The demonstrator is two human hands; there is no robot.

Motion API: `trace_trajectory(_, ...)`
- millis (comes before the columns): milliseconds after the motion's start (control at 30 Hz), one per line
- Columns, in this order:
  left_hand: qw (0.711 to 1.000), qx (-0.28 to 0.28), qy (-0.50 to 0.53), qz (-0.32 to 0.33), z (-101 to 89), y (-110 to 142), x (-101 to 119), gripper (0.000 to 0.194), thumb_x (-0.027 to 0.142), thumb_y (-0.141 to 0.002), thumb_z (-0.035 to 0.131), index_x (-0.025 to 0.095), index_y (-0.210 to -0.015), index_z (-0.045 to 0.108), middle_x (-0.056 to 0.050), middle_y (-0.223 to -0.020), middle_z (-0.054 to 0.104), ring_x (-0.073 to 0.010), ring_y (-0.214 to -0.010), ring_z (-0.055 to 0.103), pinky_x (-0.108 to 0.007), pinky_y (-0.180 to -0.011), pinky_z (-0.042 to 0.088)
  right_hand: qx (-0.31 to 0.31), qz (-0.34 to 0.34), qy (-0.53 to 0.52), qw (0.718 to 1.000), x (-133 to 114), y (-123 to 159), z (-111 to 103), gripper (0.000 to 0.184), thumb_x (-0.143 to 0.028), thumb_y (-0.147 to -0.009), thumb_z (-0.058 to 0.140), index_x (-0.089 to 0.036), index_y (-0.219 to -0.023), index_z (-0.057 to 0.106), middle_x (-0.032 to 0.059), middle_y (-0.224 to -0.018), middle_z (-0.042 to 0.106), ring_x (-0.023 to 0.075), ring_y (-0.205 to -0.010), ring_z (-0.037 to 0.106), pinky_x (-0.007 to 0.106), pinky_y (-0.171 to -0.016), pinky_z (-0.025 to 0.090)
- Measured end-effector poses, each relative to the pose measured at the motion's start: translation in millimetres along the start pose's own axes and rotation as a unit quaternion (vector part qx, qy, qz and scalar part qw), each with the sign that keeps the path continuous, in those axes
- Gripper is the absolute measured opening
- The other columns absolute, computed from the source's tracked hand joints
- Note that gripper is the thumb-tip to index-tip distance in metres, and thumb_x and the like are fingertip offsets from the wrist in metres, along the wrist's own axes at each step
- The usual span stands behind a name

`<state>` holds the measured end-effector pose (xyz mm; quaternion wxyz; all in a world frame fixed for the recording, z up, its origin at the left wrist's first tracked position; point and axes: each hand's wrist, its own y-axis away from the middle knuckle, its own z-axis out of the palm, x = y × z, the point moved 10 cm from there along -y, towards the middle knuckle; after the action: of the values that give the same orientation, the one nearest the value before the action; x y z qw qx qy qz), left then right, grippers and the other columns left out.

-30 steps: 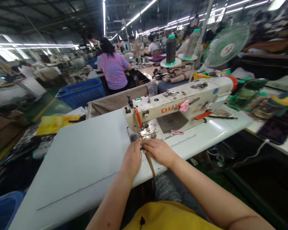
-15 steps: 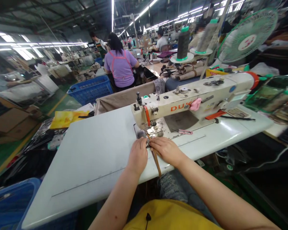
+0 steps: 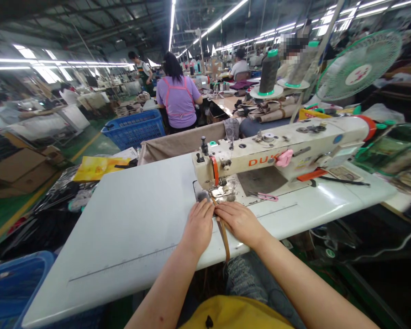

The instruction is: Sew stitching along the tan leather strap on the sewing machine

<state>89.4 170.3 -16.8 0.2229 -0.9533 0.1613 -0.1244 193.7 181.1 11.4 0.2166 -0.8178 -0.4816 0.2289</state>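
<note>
Our left hand and right hand sit side by side on a narrow brown strap, fingers pressed together, probably pinching it. Strap's top end is at the presser foot of the sewing machine; the tail hangs past the white counter edge.

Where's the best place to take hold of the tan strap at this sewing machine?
Probably by its loose tail, just past the front edge of the table, coming from the person's side with the fingers pinching its flat faces. The strap hangs free there, while its upper end runs between the left hand and right hand toward the sewing machine.
</note>
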Motion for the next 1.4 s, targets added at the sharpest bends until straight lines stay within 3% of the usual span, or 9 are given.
trace_trajectory(1400,1.000,-0.017,0.005,0.007,2.0,-0.1,0.6,0.049,0.001,-0.093,0.047,0.012,-0.137,0.065,-0.013,-0.145,0.066,-0.0282,-0.142,0.056,-0.052,-0.123,0.043,-0.008,0.006,-0.010,1.000,0.7,0.5,0.1,0.028,-0.027,-0.105,0.060,-0.015,-0.126,0.072,0.0133,-0.126,0.075,0.0261,-0.119,0.070,0.044,-0.104,0.057)
